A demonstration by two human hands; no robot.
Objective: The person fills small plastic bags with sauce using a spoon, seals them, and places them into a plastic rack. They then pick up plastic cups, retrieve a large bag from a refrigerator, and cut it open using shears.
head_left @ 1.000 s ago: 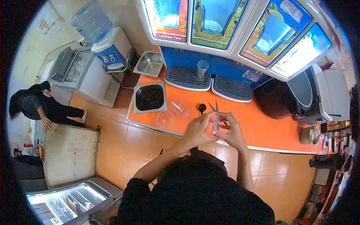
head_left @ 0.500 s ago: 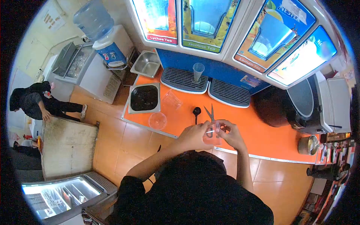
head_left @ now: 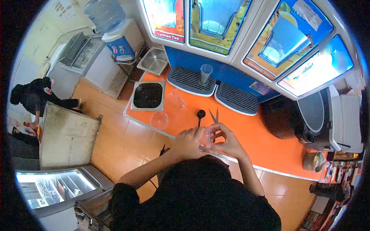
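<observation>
A clear plastic cup is between my two hands, above the front edge of the orange counter. My left hand has its fingers wrapped round the left side of the cup. My right hand grips the opposite side near the rim, thumb and fingers curled. Just beyond my fingers, scissors point away with blades apart; my right hand hides their handles. A black long-handled spoon lies to their left. Further left are a clear cup on its side and a round clear plastic container.
A steel pan with dark contents sits at the counter's left end, near a steel basin. Behind stands a tea dispenser with drip trays, one bearing an upright cup. A large black cooker is right. Another person stands far left.
My hands and the cup have shifted slightly left, and the cup has turned in my grip. My right fingers now reach further over it. The camera view has tilted slightly.
</observation>
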